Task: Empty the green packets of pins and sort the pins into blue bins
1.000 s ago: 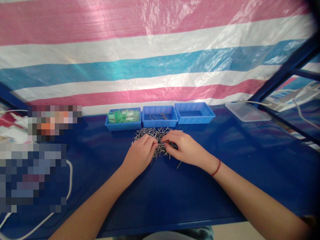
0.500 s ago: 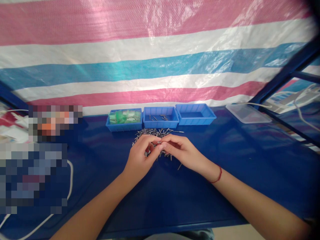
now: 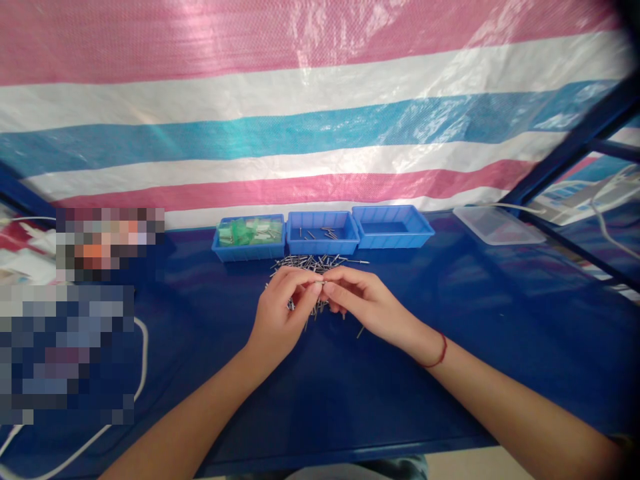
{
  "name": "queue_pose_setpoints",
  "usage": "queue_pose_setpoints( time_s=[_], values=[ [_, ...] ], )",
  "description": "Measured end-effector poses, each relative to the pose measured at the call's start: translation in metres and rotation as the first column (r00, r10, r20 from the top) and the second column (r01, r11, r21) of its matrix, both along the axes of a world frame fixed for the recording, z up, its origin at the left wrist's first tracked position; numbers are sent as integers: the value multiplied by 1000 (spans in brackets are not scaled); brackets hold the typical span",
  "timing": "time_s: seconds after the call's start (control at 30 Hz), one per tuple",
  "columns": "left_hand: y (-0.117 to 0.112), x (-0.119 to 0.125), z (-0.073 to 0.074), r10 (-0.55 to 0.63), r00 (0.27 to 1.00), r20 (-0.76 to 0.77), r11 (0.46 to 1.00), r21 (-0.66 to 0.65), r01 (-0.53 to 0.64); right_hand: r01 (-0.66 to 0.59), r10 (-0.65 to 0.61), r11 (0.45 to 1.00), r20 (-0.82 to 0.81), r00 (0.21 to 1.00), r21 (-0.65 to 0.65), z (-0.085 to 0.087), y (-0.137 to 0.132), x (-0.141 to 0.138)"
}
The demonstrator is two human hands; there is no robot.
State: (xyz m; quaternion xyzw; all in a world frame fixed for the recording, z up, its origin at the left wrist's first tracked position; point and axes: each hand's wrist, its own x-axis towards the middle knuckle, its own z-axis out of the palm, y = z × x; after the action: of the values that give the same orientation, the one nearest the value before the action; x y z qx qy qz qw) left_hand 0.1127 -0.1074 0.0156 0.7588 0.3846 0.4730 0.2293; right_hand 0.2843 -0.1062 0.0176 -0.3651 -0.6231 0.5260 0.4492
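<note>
My left hand (image 3: 285, 308) and my right hand (image 3: 373, 300) meet fingertip to fingertip over a pile of blind rivets (image 3: 320, 262). Between the pinched thumbs and forefingers of both hands is a small silvery blind rivet (image 3: 321, 283), mostly covered by the fingers. Part of the pile is hidden beneath my hands. One loose rivet lies just below my right hand. Behind the pile stands the middle blue bin (image 3: 323, 244), with several rivets on its floor.
The left blue bin (image 3: 250, 252) holds green and clear plastic packets. To the right are another blue bin (image 3: 393, 239) and a translucent lid (image 3: 495, 225). A white cable (image 3: 145, 360) curves over the blue table (image 3: 200, 400) at left. A striped sheet (image 3: 320, 147) hangs behind.
My fingertips have shifted slightly around the small rivet, with the left thumb drawn back a little. Both hands stay in nearly the same spot; the view has tilted very slightly.
</note>
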Motion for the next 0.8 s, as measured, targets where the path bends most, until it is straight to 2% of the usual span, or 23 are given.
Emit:
queue_pose_setpoints(
  time_s=[0.1,0.2,0.27,0.5,0.63,0.8],
  values=[
    [0,0,-2,20,1000,-4,1000,-18,-20,81,-80,993,-15,997,82,-3,-1,-1],
    [1,1,-3,44,999,-26,998,-44,-45,204,-214,956,29,976,213,-5,-3,0],
    [2,2,-4,41,999,-30,995,-89,-44,231,-256,932,56,965,278,-6,-4,1],
    [1,6,-14,-52,999,8,963,-263,52,186,-253,896,118,960,403,-1,-6,4],
    [1,6,-14,-101,995,-12,961,-260,94,175,-255,882,131,958,437,2,-8,4],
    [2,5,-4,-96,991,-92,967,-246,71,173,-280,852,151,948,494,1,-6,6]
  ],
)
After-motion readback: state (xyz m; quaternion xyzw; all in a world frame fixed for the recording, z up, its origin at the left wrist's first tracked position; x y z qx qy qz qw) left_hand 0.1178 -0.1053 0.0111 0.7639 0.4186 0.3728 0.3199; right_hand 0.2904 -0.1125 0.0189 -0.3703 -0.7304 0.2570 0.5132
